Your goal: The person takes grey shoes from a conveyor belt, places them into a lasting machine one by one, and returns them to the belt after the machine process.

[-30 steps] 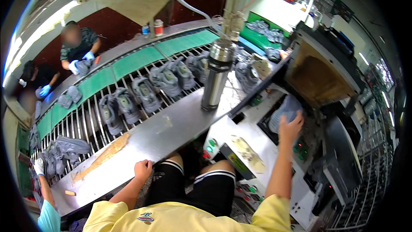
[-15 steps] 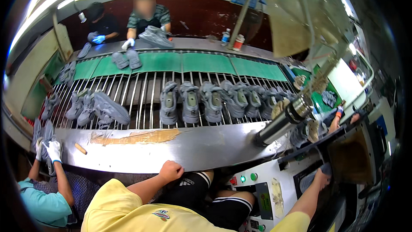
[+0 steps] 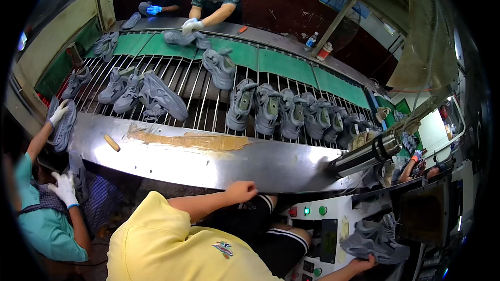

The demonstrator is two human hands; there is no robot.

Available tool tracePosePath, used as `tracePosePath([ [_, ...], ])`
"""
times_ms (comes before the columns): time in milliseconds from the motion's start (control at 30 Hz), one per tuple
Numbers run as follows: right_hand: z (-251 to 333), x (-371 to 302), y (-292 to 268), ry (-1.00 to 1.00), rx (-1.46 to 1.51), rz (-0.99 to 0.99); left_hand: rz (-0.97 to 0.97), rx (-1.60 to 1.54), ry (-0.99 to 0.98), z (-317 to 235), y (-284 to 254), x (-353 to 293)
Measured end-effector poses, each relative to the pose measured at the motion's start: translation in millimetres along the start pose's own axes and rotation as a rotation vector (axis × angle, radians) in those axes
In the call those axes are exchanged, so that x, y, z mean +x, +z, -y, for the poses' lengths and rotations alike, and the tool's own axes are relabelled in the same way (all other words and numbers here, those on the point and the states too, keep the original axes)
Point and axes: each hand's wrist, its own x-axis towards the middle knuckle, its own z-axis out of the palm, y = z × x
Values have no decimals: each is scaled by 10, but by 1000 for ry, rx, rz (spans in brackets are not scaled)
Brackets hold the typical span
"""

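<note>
Grey shoe, one: over the white machine; right hand's fingers clamped on its lower edge. Left hand: fingers curled together, near the edge of the metal table. Steel flask, lidded: on the same table; contents hidden. Blue-labelled bottle and red-and-white jar: far ledge; contents indiscernible. Shoe row: on metal bars; green visible inside several.

The metal tabletop shines brightly, with dark shadow underneath. Straight lines bend, corners are black, and a far shoe looks smeared.
</note>
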Motion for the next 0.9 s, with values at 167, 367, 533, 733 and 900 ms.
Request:
tracePosePath([
  [167, -188, -1380, 795, 499, 263, 483, 535, -858, 111, -583, 93, -115],
  [367, -701, -2840, 1686, 948, 38, 1051, 539, -1485, -157, -865, -762, -323],
  [533, -814, -3675, 2289, 933, -244, 1596, 93, -1332, -146, -278, -1547, -759],
  [733, -1391, -4261, 2376, 522, -574, 2193, -414, -764, -355, 175, -1745, -697],
  [900, -1348, -4456, 2572, 197, -619, 2057, -540, -215, -173, 399, -1473, -522],
])
